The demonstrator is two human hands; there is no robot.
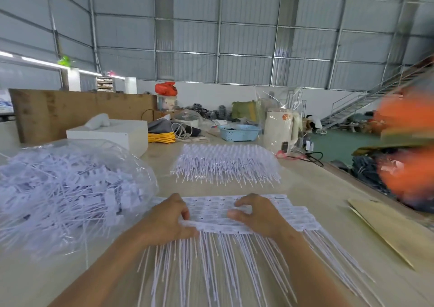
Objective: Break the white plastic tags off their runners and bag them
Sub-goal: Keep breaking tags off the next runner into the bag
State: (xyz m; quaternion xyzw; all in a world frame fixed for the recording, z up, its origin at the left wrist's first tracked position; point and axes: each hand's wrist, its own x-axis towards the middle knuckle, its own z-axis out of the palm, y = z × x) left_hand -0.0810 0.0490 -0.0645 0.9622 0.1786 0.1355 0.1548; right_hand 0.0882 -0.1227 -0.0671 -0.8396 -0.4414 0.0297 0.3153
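A flat stack of white plastic tags (211, 209) on their runners lies on the table in front of me, its long thin tails (225, 266) fanning toward me. My left hand (171, 219) grips the stack's left near edge, fingers curled over the printed heads. My right hand (256, 212) rests on the stack's right part with fingers bent, thumb against the heads. A clear plastic bag (70, 189) full of loose white tags sits to the left. A second stack of unbroken tags (225, 165) lies farther back on the table.
A white box (110, 134), yellow cord (162, 138), blue basket (239, 133) and white kettle (280, 128) stand at the back. A brown cardboard sheet (389, 229) lies at the right. The table's right edge (340, 169) drops to the floor. Blurred orange shapes (406, 165) fill the far right.
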